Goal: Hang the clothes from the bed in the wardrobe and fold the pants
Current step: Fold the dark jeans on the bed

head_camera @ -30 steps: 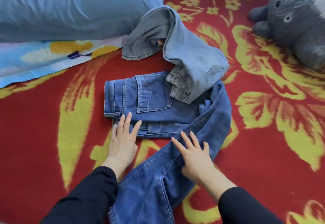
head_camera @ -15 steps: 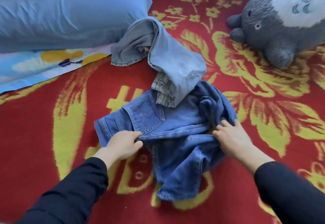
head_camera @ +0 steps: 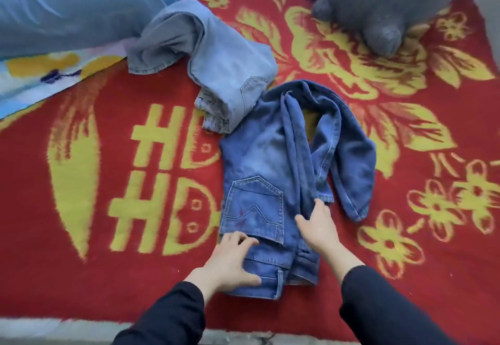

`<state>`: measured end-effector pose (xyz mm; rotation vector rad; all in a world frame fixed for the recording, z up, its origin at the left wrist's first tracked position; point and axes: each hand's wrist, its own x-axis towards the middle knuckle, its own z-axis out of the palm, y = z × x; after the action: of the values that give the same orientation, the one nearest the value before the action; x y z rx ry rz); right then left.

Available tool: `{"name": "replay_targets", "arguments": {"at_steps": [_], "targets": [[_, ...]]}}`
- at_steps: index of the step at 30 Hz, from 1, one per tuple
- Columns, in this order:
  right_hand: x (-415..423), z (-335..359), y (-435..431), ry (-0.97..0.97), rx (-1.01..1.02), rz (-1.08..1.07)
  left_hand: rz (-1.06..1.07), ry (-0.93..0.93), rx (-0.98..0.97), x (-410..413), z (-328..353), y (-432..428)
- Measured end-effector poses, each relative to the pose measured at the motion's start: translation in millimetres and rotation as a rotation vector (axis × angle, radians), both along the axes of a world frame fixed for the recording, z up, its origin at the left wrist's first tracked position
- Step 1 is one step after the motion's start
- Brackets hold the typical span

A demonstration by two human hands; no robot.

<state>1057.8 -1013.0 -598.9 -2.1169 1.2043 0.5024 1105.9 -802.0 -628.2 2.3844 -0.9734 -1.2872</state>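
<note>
Jeans got turned round. A sec ago the dark jeans (head_camera: 259, 160) lay sideways w/ the waist to the left. Half a sec ago both hands scrunched them up. Now the waist is at the near edge, by the person, back pocket up. The legs run far, then loop back down on the right. They lie mid-way on the red blanket (head_camera: 32, 236).

The left hand (head_camera: 232, 260) lies on the near left corner of the waist, fingers spread & pressing down. The right hand (head_camera: 319, 225) is just right of the pocket & seems to pinch the bunched leg betw. thumb & fingers.

Far left, the light jeans (head_camera: 227, 60) lie in a heap, touching the far edge of the dark pair, by the blue pillow (head_camera: 81, 1). A grey soft toy (head_camera: 384, 3) sits far right.

So the fold is prob. starting over: the legs are not flat yet & need pulling straight first. The light pair is not folded yet either.
</note>
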Motion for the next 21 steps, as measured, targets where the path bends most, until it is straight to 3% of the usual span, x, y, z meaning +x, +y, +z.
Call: {"name": "replay_targets", "arguments": {"at_steps": [3, 6, 9, 11, 13, 15, 21], "targets": [[-34, -18, 7, 0.035, 0.044, -0.147, -0.162, -0.102, 0.113, -27, -10, -4], [-61, -29, 14, 0.198, 0.057, -0.174, -0.32, -0.294, 0.216, -49, -15, -4], [-77, -36, 21, 0.068, 0.117, -0.175, -0.336, -0.441, 0.202, -52, -18, -2], [-81, -33, 23, -0.062, 0.161, -0.232, -0.17, -0.454, 0.063, -44, -19, -3], [-83, -24, 23, -0.127, 0.135, -0.261, 0.201, -0.266, -0.107, -28, -7, -5], [-84, -9, 23, -0.169, 0.119, -0.289, 0.485, -0.075, -0.154, -8, 12, -5], [-81, 89, 2, -0.283, 0.115, -0.295, 0.607, -0.028, -0.222, 4, 106, 2]]}}
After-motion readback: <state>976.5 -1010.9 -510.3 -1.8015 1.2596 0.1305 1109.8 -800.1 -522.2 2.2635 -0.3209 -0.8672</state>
